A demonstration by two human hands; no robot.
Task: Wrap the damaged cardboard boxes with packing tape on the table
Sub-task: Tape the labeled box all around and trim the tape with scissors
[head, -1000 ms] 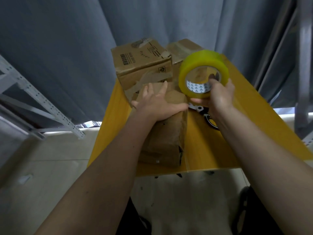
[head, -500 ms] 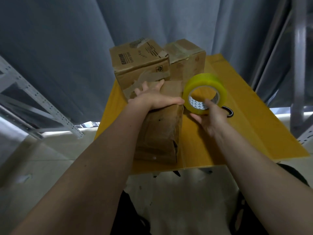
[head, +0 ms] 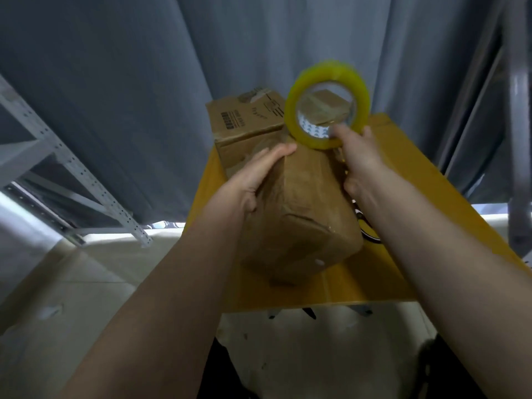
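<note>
A crumpled brown cardboard box (head: pixel 305 214) is tilted up off the yellow table (head: pixel 426 197), its near end raised toward me. My left hand (head: pixel 256 174) grips its upper left edge. My right hand (head: pixel 357 156) holds a yellow roll of packing tape (head: pixel 326 103) above the box's far end, with fingers through the core. A second box with a barcode label (head: pixel 244 122) stands behind, and a third box (head: pixel 325 102) shows through the roll's hole.
Black-handled scissors (head: pixel 367 226) lie on the table to the right of the held box, partly hidden by my right forearm. Grey curtains hang behind the table. A grey metal rack (head: pixel 57 174) stands at the left, another frame at the far right.
The tape roll rose from table level beside the box to above its far end. The box went from lying flat to being lifted and tilted by my left hand.
</note>
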